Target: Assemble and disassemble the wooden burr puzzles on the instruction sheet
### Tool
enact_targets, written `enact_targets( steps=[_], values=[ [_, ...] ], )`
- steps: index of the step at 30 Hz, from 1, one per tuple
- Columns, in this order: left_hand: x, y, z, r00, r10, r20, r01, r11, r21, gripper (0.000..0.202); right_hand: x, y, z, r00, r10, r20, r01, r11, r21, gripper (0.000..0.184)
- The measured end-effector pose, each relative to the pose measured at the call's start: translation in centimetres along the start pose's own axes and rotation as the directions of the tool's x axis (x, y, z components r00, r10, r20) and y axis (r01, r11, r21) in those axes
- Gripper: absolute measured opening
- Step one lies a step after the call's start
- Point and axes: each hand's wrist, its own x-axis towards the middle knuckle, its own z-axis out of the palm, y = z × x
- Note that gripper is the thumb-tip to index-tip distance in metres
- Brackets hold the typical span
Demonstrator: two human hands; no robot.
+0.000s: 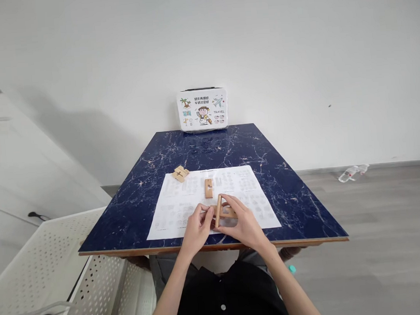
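Over the near part of a printed paper sheet (163, 205), both hands are closed on wooden puzzle pieces. My right hand (250, 227) grips a long wooden puzzle piece (218, 211) between thumb and fingers, holding it nearly upright. My left hand (197, 230) pinches wood at that piece's left side; its fingers partly hide what they hold. Another wooden piece (229, 213) shows inside the curve of my right hand, and I cannot tell whether it is joined to the upright one. Just beyond my hands, a notched wooden piece (208, 189) lies on the paper.
A small cluster of light wooden pieces (180, 173) lies at the sheet's far left corner. The dark blue marbled table (288, 190) ends at the wall, where a white cartoon-printed case (203, 109) stands. A white perforated rack (74, 231) is at the table's left.
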Motion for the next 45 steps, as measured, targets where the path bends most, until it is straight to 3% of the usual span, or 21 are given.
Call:
enact_targets(
  steps=[8, 16, 24, 33, 45],
  values=[
    [-0.3, -0.2, -0.1, 1.0, -0.003, 0.027, 0.003, 1.0, -0.028, 0.039, -0.2, 0.1, -0.2, 0.997, 0.068, 0.03, -0.07, 0.995, 0.07, 0.086],
    [-0.3, 0.0, -0.3, 0.998, -0.013, 0.054, 0.013, 1.0, 0.001, 0.039, -0.4, -0.5, -0.5, 0.997, 0.035, 0.074, -0.042, 0.995, 0.096, 0.084],
    [-0.5, -0.2, -0.3, 0.994, -0.032, 0.107, 0.039, 0.997, -0.07, 0.038, -0.4, -1.6, -0.7, 0.995, 0.034, 0.09, -0.045, 0.992, 0.119, 0.078],
    [-0.3, -0.6, -0.6, 0.995, 0.02, 0.094, -0.03, 0.995, 0.099, 0.044, -0.3, -1.6, -0.9, 0.996, 0.031, 0.08, -0.043, 0.987, 0.154, 0.082],
    [-0.3, -0.8, -0.6, 0.993, -0.007, 0.119, 0.004, 1.0, 0.029, 0.043, -0.1, -2.1, -1.0, 0.996, 0.042, 0.08, -0.055, 0.982, 0.181, 0.082]
  ],
)
